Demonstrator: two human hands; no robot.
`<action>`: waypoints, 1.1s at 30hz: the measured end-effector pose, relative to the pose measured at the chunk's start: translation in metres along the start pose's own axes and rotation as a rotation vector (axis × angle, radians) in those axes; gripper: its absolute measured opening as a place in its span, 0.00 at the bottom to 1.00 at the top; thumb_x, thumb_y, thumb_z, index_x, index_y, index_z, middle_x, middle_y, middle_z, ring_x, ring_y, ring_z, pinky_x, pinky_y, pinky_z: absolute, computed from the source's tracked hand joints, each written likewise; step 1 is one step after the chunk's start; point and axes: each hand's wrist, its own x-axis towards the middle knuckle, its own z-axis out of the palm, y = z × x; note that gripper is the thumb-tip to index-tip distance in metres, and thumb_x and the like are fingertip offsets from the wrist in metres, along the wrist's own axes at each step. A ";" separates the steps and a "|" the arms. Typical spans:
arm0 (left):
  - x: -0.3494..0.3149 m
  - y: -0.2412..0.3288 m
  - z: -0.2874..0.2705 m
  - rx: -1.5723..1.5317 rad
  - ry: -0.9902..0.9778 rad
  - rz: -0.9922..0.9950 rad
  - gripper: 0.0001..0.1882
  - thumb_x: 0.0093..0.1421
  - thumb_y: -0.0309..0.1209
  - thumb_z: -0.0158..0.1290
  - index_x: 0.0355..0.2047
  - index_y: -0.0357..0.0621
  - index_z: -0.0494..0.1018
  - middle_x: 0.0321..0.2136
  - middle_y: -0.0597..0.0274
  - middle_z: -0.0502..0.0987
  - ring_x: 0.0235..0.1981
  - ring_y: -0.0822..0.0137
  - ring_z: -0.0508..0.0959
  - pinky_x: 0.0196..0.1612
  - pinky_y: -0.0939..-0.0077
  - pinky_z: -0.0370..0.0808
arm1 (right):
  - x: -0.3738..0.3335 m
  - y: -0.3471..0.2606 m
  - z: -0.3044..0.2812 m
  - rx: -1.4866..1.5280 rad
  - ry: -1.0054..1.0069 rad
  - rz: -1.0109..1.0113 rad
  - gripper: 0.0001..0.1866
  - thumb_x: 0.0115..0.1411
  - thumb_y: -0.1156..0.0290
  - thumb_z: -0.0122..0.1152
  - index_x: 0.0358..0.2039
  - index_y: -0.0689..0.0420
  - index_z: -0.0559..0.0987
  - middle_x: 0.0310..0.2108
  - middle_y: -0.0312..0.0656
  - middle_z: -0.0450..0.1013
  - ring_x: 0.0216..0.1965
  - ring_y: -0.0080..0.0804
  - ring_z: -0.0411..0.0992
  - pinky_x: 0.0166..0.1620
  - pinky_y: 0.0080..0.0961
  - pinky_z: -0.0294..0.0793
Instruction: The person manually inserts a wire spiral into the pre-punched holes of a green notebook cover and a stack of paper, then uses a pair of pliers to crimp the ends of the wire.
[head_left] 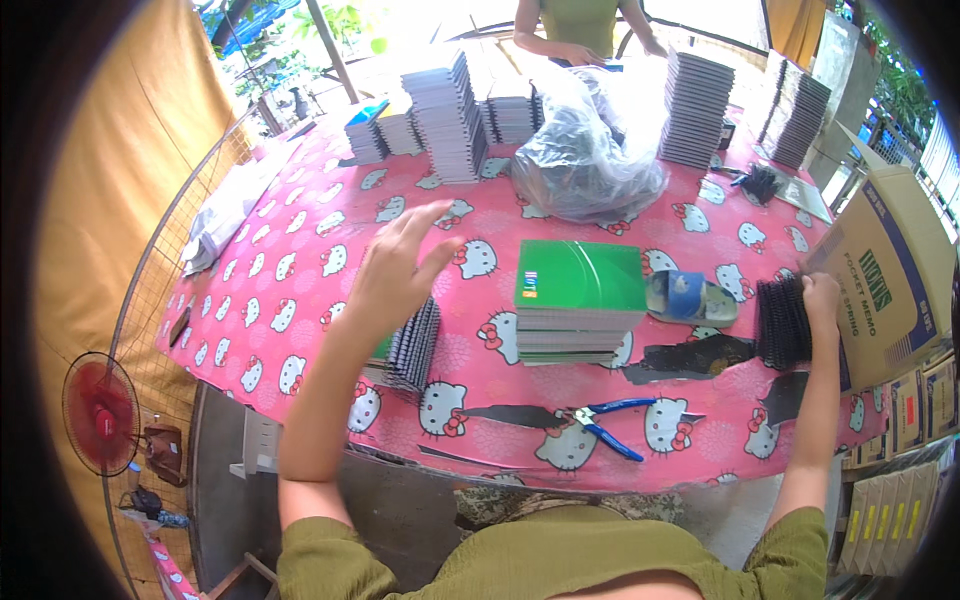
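My left hand is raised with fingers apart, holding nothing. It hovers above a stack of spiral-bound notebooks, which my forearm partly hides. At the right, the fingers of my right hand are curled at a bundle of black spiral binding coils; how many they grip is hidden. Between my hands stands a pile of green-covered notebooks. A blue slide sandal lies just right of that pile. Near the table's front edge rest blue-handled cutting pliers.
A pink patterned cloth, torn in places, covers the table. Tall paper stacks and a clear plastic bag stand farther back. A cardboard box flanks my right arm. Across the table is another person. A red fan stands left.
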 end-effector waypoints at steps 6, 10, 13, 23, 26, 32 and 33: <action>0.052 0.083 0.071 -0.240 -0.139 -0.012 0.17 0.60 0.34 0.53 0.48 0.42 0.74 0.46 0.49 0.74 0.46 0.56 0.75 0.49 0.67 0.70 | 0.006 -0.028 -0.003 0.032 0.097 -0.073 0.09 0.47 0.77 0.62 0.32 0.62 0.79 0.34 0.54 0.70 0.39 0.52 0.71 0.44 0.39 0.70; 0.074 0.075 0.105 -0.013 -0.380 -0.106 0.14 0.56 0.36 0.57 0.39 0.40 0.78 0.37 0.51 0.78 0.38 0.60 0.79 0.43 0.70 0.73 | -0.020 -0.076 -0.041 0.452 0.102 -0.303 0.10 0.49 0.80 0.61 0.35 0.64 0.80 0.39 0.51 0.74 0.37 0.49 0.74 0.43 0.34 0.72; 0.084 0.077 0.103 -0.257 -0.467 -0.316 0.12 0.51 0.34 0.61 0.29 0.36 0.80 0.22 0.56 0.80 0.26 0.66 0.79 0.35 0.72 0.75 | -0.049 -0.113 -0.077 0.703 0.048 -0.281 0.11 0.51 0.78 0.61 0.37 0.64 0.80 0.36 0.48 0.76 0.32 0.42 0.75 0.37 0.28 0.73; 0.061 0.109 0.066 -0.372 -0.005 0.043 0.07 0.49 0.26 0.62 0.30 0.38 0.80 0.25 0.59 0.79 0.27 0.69 0.78 0.31 0.75 0.72 | -0.080 -0.218 -0.152 1.176 -0.143 -0.388 0.12 0.52 0.78 0.65 0.39 0.62 0.82 0.32 0.39 0.76 0.32 0.21 0.73 0.36 0.18 0.71; 0.053 0.105 0.070 -0.325 0.080 0.159 0.07 0.49 0.26 0.62 0.29 0.38 0.80 0.26 0.59 0.80 0.27 0.68 0.78 0.33 0.75 0.73 | -0.077 -0.242 -0.164 1.182 -0.120 -0.427 0.12 0.51 0.77 0.66 0.38 0.61 0.82 0.31 0.38 0.77 0.31 0.20 0.72 0.34 0.17 0.70; 0.055 0.111 0.066 -0.355 0.070 0.109 0.10 0.49 0.36 0.62 0.27 0.42 0.81 0.25 0.57 0.80 0.28 0.59 0.78 0.37 0.66 0.72 | -0.058 -0.256 -0.162 1.131 -0.121 -0.459 0.11 0.51 0.75 0.66 0.36 0.57 0.83 0.29 0.37 0.77 0.26 0.20 0.73 0.30 0.19 0.70; 0.054 0.111 0.067 -0.346 0.073 0.093 0.11 0.49 0.37 0.62 0.27 0.42 0.81 0.24 0.57 0.80 0.28 0.60 0.78 0.36 0.66 0.72 | -0.057 -0.258 -0.163 1.127 -0.135 -0.483 0.10 0.51 0.75 0.66 0.36 0.58 0.83 0.28 0.37 0.77 0.26 0.19 0.73 0.30 0.19 0.70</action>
